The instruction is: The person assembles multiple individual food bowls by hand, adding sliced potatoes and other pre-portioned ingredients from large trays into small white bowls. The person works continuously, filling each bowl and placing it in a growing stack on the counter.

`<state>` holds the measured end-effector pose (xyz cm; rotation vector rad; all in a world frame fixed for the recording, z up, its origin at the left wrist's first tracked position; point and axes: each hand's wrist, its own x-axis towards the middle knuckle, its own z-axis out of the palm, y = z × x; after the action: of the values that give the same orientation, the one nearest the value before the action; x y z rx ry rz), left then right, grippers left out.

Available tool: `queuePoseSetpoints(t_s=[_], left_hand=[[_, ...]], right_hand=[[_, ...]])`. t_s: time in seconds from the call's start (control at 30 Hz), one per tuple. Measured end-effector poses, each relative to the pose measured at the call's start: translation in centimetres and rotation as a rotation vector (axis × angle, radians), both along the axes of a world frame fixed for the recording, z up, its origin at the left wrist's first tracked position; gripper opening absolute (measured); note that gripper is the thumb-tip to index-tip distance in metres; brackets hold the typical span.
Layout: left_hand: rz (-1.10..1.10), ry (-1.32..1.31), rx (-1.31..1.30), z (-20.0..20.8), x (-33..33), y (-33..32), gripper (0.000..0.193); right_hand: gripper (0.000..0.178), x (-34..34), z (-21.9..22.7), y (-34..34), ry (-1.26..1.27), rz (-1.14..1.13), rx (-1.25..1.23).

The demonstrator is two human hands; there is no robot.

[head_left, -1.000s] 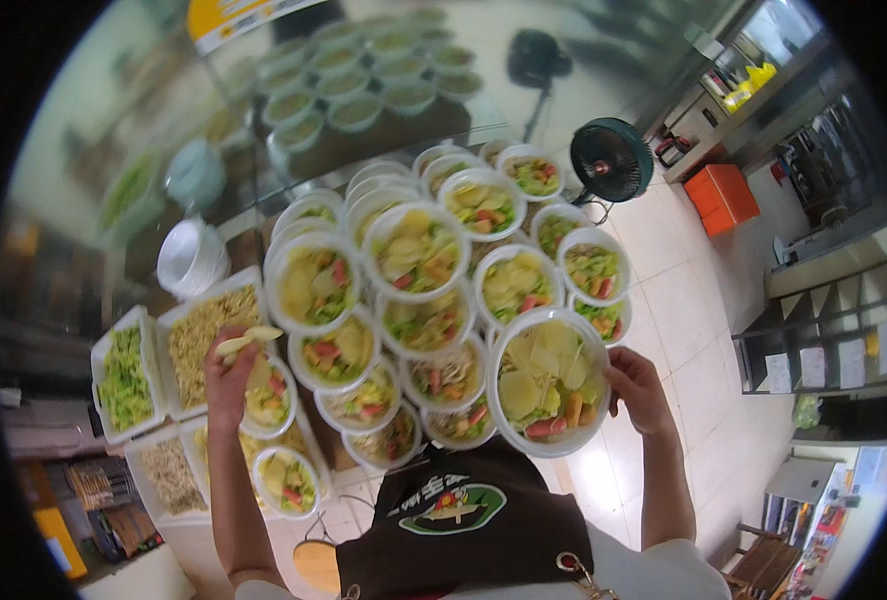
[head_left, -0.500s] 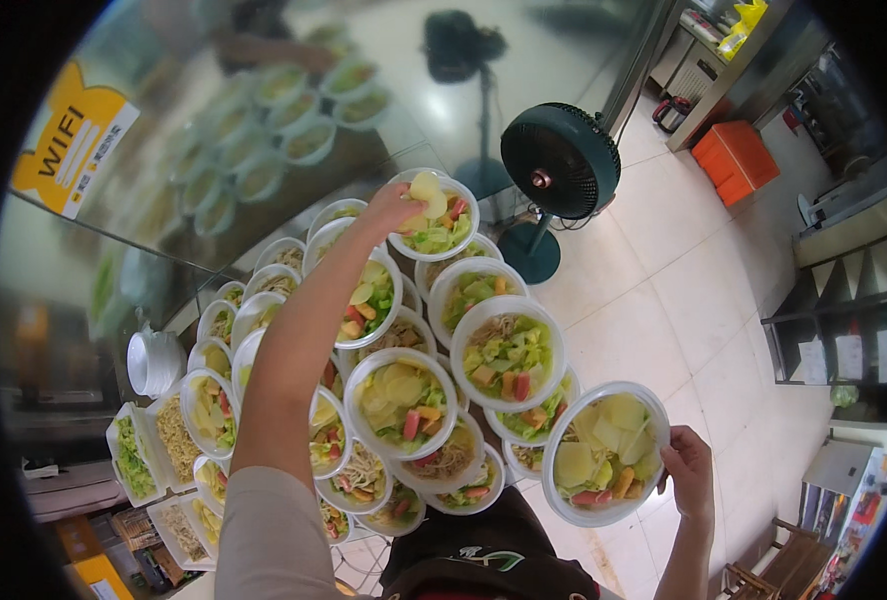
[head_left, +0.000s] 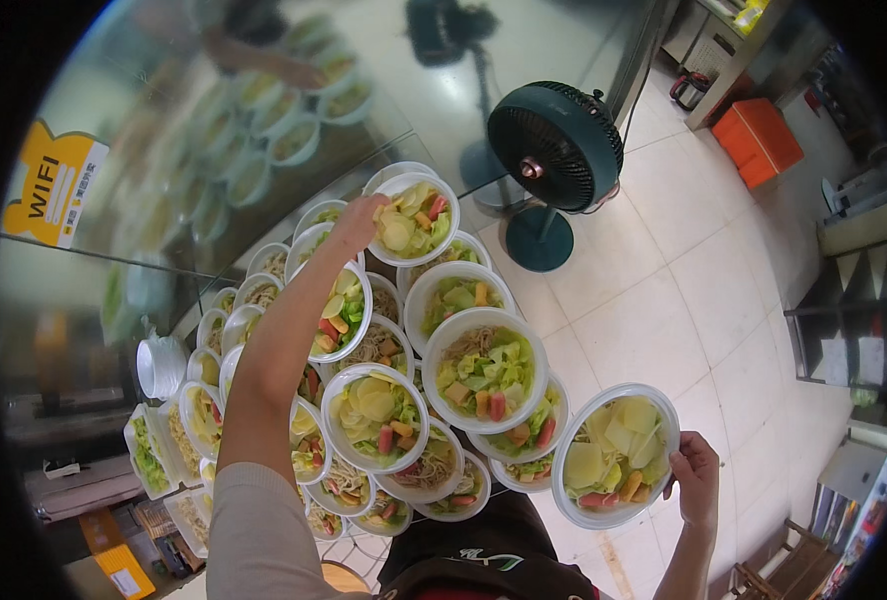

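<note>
My left hand [head_left: 362,224] reaches to the left rim of a round white plastic bowl [head_left: 456,226] at the far side of the stacks. Its fingers are curled together there, and what they pinch, if anything, is hidden. Pale potato-like slices, lettuce and pink sausage pieces fill that bowl. At the right, my right hand [head_left: 697,475] grips the rim of another plastic bowl [head_left: 616,455], holding it tilted with thumb and fingers. Pale slices, noodle-like strips, sausage and yellow-brown chunks lie inside. Similar filled bowls [head_left: 487,365] stand stacked between my arms.
A dark green fan [head_left: 554,150] stands on the tiled floor beyond the bowls. Left of my arm are rectangular tubs [head_left: 147,455] and a wrapped stack of white containers [head_left: 161,367]. A reflective glass panel [head_left: 404,90] rises behind. An orange bin [head_left: 757,142] and dark shelving [head_left: 844,320] stand right.
My left hand has lowered, and the pale slices it held above the far bowl now lie in it. My right hand still holds its bowl. The view has shifted slightly.
</note>
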<state>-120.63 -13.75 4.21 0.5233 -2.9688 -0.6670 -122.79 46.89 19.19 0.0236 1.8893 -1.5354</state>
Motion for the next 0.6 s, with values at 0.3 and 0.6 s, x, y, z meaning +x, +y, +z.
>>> queuePoseSetpoints(t_s=[0.3, 0.6], left_hand=[[-0.041, 0.233, -0.031, 6.3, 1.5, 1.5, 0.023], [0.004, 0.302, 0.609, 10.4, 8.4, 10.7, 0.018]], right_hand=[[0.013, -0.2, 0.5, -1.0, 0.004, 0.009, 0.006], [0.014, 0.2, 0.3, -4.9, 0.057, 0.095, 0.006]])
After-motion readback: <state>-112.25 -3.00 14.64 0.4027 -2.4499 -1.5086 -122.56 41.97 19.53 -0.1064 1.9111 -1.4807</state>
